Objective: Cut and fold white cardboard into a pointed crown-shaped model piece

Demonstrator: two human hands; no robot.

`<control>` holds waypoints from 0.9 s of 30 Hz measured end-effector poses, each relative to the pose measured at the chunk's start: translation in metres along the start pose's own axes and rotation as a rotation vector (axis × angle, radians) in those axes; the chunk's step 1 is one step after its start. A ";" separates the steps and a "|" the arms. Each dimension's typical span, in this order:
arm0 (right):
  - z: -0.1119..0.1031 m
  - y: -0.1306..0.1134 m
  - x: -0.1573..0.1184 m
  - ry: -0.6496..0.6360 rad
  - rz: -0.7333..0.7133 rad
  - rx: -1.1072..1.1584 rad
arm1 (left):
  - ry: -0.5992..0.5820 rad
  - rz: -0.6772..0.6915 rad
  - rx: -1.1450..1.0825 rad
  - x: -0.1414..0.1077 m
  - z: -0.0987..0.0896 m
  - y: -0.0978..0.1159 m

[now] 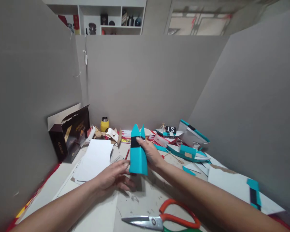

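Observation:
A folded piece of teal cardboard [138, 158] with a black band stands upright in front of me, its top edge cut into points. My right hand [151, 153] grips its right side, with the thumb lying across the black band. At the lower left edge is my left hand [117, 175], its fingers apart and its thumb tip at or very near the cardboard. Below both hands lies a pair of scissors [157, 221] with one orange and one green handle, blades pointing left.
White sheets [94, 159] and a dark box [70, 135] are on the left, a yellow jar [104, 124] behind them. Teal paper boats [188, 154] and a cut white cardboard sheet [229, 183] lie right. Grey partitions [145, 77] enclose the table.

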State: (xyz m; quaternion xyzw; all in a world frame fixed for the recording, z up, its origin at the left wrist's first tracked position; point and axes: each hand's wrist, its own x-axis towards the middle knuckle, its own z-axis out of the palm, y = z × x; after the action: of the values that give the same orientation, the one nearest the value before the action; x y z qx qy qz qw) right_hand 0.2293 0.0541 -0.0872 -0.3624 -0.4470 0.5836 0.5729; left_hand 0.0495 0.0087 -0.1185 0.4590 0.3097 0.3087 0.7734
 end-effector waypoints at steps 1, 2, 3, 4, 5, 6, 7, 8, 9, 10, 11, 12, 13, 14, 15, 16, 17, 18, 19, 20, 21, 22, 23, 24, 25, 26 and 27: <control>-0.006 0.000 0.004 0.010 -0.013 -0.020 | 0.033 0.011 0.028 0.000 0.000 0.001; -0.012 0.000 0.008 0.014 -0.016 -0.037 | 0.049 0.024 0.052 0.000 0.001 0.001; -0.017 0.000 0.011 0.013 -0.020 -0.057 | 0.053 0.042 0.076 0.000 0.002 0.000; -0.023 0.000 0.013 0.012 -0.032 -0.082 | 0.056 0.063 0.098 0.000 0.003 0.000; -0.028 -0.001 0.016 0.020 -0.059 -0.115 | 0.070 0.080 0.118 -0.001 0.005 -0.001; -0.032 -0.002 0.018 0.033 -0.098 -0.154 | 0.100 0.093 0.134 -0.001 0.006 -0.002; -0.036 -0.005 0.021 0.050 -0.148 -0.199 | 0.138 0.100 0.143 -0.002 0.008 -0.002; -0.040 -0.009 0.025 0.066 -0.200 -0.250 | 0.177 0.105 0.148 -0.002 0.009 -0.002; -0.043 -0.014 0.029 0.080 -0.247 -0.307 | 0.209 0.109 0.149 -0.003 0.011 -0.002; -0.045 -0.020 0.034 0.097 -0.282 -0.377 | 0.228 0.114 0.149 -0.003 0.012 -0.002; -0.046 -0.026 0.041 0.104 -0.314 -0.471 | 0.233 0.120 0.149 -0.002 0.012 -0.003; -0.046 -0.032 0.047 0.097 -0.350 -0.585 | 0.227 0.123 0.151 -0.002 0.013 -0.004; -0.045 -0.037 0.054 0.073 -0.390 -0.714 | 0.218 0.119 0.157 -0.001 0.013 -0.007; -0.042 -0.041 0.062 0.037 -0.429 -0.847 | 0.206 0.113 0.166 0.000 0.013 -0.010; -0.038 -0.044 0.070 -0.003 -0.462 -0.984 | 0.190 0.103 0.177 0.001 0.013 -0.013; -0.034 -0.045 0.078 -0.036 -0.481 -1.109 | 0.175 0.095 0.190 0.002 0.013 -0.017; -0.028 -0.044 0.087 -0.057 -0.490 -1.216 | 0.161 0.090 0.206 0.002 0.013 -0.022; -0.022 -0.042 0.096 -0.067 -0.494 -1.299 | 0.151 0.092 0.228 0.003 0.013 -0.026; -0.016 -0.039 0.104 -0.071 -0.500 -1.352 | 0.142 0.099 0.253 0.003 0.014 -0.031; -0.011 -0.035 0.113 -0.076 -0.511 -1.381 | 0.136 0.109 0.281 0.003 0.014 -0.035; -0.007 -0.031 0.120 -0.083 -0.531 -1.384 | 0.133 0.121 0.308 0.003 0.013 -0.038; -0.003 -0.027 0.128 -0.090 -0.557 -1.375 | 0.130 0.132 0.332 0.003 0.013 -0.041; -0.001 -0.022 0.134 -0.099 -0.584 -1.369 | 0.129 0.139 0.354 0.004 0.012 -0.043; 0.001 -0.018 0.138 -0.106 -0.610 -1.363 | 0.131 0.145 0.373 0.004 0.012 -0.045; 0.001 -0.015 0.142 -0.112 -0.633 -1.356 | 0.132 0.152 0.396 0.005 0.011 -0.046; 0.000 -0.012 0.144 -0.116 -0.651 -1.349 | 0.131 0.162 0.432 0.005 0.011 -0.046; -0.001 -0.009 0.144 -0.122 -0.664 -1.342 | 0.127 0.174 0.475 0.005 0.011 -0.047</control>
State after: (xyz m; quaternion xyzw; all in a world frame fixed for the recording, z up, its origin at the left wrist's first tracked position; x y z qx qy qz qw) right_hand 0.2221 0.1969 -0.0662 -0.4472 -0.8235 0.0015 0.3491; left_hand 0.0698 -0.0109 -0.1574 0.6324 0.3806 0.3209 0.5935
